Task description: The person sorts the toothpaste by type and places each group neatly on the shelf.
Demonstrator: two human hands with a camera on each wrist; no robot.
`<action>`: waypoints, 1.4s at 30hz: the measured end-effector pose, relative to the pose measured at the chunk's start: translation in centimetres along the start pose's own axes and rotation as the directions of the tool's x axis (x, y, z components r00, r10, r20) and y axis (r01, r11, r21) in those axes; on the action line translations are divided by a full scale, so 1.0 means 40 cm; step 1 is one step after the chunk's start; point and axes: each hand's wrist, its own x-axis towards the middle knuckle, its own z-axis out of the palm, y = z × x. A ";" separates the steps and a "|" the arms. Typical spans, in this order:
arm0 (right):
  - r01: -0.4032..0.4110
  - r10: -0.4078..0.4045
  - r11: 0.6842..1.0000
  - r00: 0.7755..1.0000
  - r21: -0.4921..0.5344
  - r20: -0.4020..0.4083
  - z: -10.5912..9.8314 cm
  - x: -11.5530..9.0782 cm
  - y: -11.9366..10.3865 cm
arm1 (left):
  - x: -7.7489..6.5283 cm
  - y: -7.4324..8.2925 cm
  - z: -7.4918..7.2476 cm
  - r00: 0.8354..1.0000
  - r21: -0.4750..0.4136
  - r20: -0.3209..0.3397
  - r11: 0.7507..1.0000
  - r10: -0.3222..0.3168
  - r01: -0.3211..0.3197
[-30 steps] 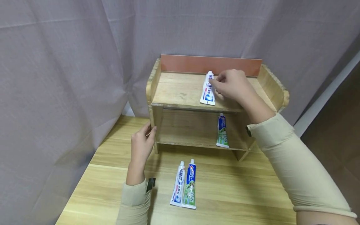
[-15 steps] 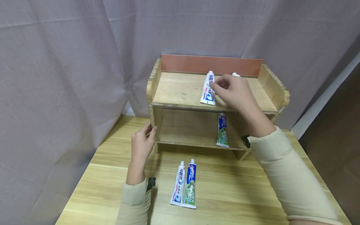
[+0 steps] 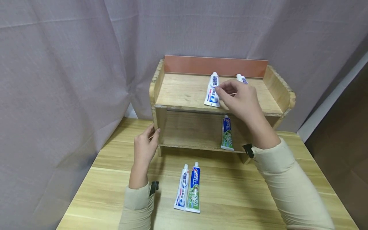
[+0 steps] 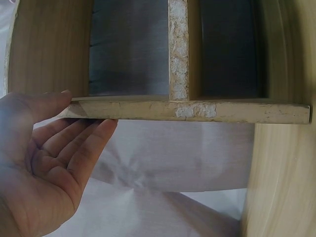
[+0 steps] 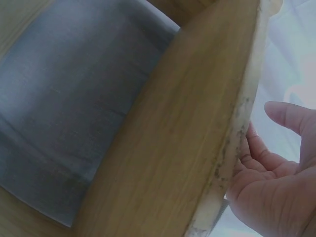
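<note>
In the head view my left hand [image 3: 144, 145] grips the left side panel of a two-tier wooden shelf [image 3: 184, 91], thumb on one face and fingers on the other in the left wrist view. My right hand [image 3: 241, 97] is over the front of the upper tier, thumb and fingers apart in the right wrist view, holding nothing. Its fingertips overlap the edge of a white toothpaste tube [image 3: 212, 92]. Behind the hand lies another white toothpaste tube [image 3: 242, 78], its lower part hidden. A blue and green toothpaste tube [image 3: 227, 134] lies on the lower tier.
On the wooden table [image 3: 230, 198] in front of the shelf lie a second blue and green toothpaste tube [image 3: 194, 188] and a white one [image 3: 182, 190], side by side. A reddish strip [image 3: 212, 65] backs the upper tier. Grey curtain [image 3: 72, 64] hangs behind.
My right hand has drawn back toward the front of the upper tier, uncovering the cap end of the white tube at the right. The left hand stays put.
</note>
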 end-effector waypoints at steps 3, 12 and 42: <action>0.012 -0.012 1.000 1.000 0.025 -0.013 0.002 -0.009 0.001 | -0.001 0.000 0.000 1.000 -0.003 0.000 1.000 -0.002 0.002; 0.055 -0.050 0.993 0.998 0.103 -0.049 0.004 -0.045 0.001 | 0.001 0.000 0.000 1.000 -0.002 0.007 1.000 -0.005 0.005; 0.157 -0.122 0.939 0.984 0.307 -0.130 0.031 -0.156 0.010 | 0.000 0.000 -0.002 1.000 0.007 0.005 1.000 -0.007 0.007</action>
